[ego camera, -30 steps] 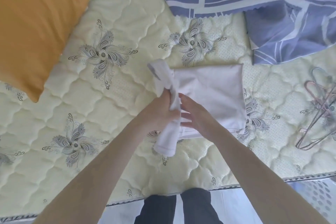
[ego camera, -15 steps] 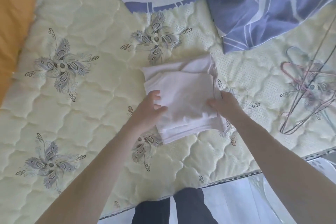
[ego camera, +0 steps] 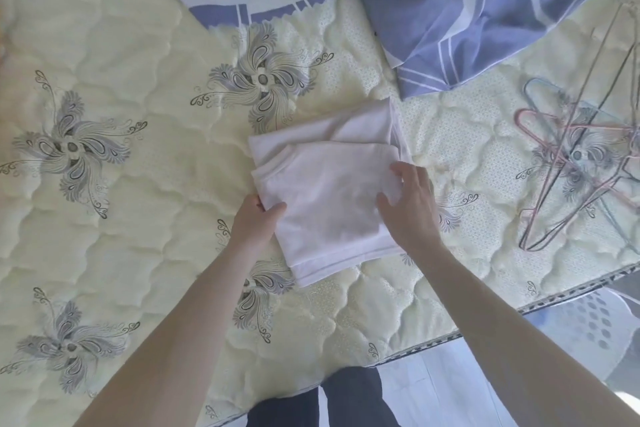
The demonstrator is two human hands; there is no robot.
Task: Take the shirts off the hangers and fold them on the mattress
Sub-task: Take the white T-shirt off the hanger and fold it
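Plainly, the fingers (ego camera: 275, 210) of the left hand (ego camera: 254, 224) are closed in a pinch on the left edge of the folded white cotton shirt (ego camera: 325, 194), thumb on top and the other fingers tucked under the cloth out of sight. The right hand (ego camera: 410, 206) lies on the shirt's right side with its fingers (ego camera: 398, 170) loosely spread and curled, fingertips and thumb pressing the top layer (whether any cloth is actually gripped between them I cannot tell). The shirt is a compact, layered rectangle, lying flat on the cream quilted mattress (ego camera: 138, 218) with grey floral motifs, near its front edge. Beyond the shirt, apart from it, lies a crumpled blue bedsheet (ego camera: 450, 17) with white stripes. Well to the right, a loose tangle of thin wire hangers (ego camera: 568, 166), pink and pale blue among them, rests on the mattress.
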